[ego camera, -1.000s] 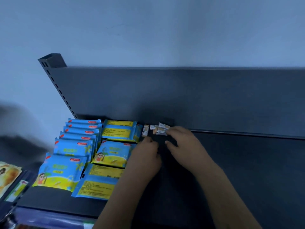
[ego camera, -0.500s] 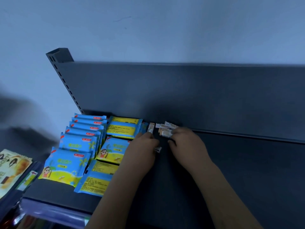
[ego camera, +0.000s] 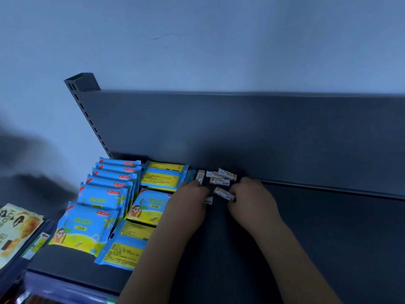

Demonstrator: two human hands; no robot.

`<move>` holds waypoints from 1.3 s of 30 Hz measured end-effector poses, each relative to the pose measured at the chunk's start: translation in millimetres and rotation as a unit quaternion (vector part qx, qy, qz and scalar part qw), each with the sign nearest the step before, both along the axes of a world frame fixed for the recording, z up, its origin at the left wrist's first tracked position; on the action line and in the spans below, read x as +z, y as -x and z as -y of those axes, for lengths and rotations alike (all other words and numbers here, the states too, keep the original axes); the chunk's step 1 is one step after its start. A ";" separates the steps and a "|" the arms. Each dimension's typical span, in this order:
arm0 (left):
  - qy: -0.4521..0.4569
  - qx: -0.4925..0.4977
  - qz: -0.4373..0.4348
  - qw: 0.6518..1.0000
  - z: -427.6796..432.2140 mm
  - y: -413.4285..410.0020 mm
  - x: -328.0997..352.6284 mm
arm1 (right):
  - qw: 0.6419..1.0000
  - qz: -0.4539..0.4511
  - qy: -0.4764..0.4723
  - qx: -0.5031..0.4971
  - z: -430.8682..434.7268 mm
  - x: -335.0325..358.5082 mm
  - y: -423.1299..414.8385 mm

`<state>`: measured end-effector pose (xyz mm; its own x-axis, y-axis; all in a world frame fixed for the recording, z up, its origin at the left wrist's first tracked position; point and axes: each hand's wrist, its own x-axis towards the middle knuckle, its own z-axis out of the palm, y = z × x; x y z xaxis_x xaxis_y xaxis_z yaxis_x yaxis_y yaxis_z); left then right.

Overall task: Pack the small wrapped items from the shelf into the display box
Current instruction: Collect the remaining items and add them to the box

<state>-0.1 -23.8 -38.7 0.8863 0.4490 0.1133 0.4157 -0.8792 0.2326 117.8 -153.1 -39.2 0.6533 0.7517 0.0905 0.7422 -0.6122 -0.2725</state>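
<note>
Several small wrapped items, white and tan, lie in a loose cluster at the back of the dark shelf, against its rear panel. My left hand is curled beside the cluster with one small wrapped item poking out from under its fingers. My right hand pinches another wrapped item at its fingertips, just in front of the cluster. No display box is in view.
Blue and yellow snack packets fill the left part of the shelf in rows, touching my left forearm. A slotted upright post stands at the back left. Other printed packets lie on a lower level at far left.
The view shifted right and down. My right hand drew back from the cluster with one wrapped item in its fingertips. My left hand closed over another item.
</note>
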 end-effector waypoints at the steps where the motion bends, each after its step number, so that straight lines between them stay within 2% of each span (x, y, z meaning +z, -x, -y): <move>1: 0.002 0.002 -0.002 1.000 0.0 -1.0 0.6 | 1.000 0.001 0.007 0.002 1.2 1.1 0.6; 8: 0.003 0.016 -0.003 1.000 6.3 -6.8 2.5 | 1.000 -0.010 0.008 0.026 12.8 4.0 2.5; 13: 0.016 0.044 -0.040 0.998 8.4 -13.0 3.9 | 0.999 -0.025 0.047 0.011 31.8 14.7 -8.1; 18: 0.019 0.053 -0.051 0.997 10.3 -15.1 7.2 | 0.998 -0.051 0.017 0.012 50.3 19.1 -21.4; 27: -0.012 0.052 0.100 0.994 33.2 0.2 12.5 | 0.978 -0.016 -0.206 0.023 71.7 16.9 -26.9; 33: 0.019 -0.013 0.235 0.972 36.7 4.8 11.9 | 0.963 0.008 -0.267 0.043 81.9 24.7 -15.9; 39: 0.011 -0.027 0.249 0.968 42.1 15.8 11.9 | 0.948 -0.029 -0.311 0.053 92.3 28.0 3.6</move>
<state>-16.0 -65.9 -26.9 0.7460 0.4112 0.5238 0.2003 -0.8887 0.4123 114.3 -245.4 -11.1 0.5936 0.6265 0.5051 0.7640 -0.2415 -0.5982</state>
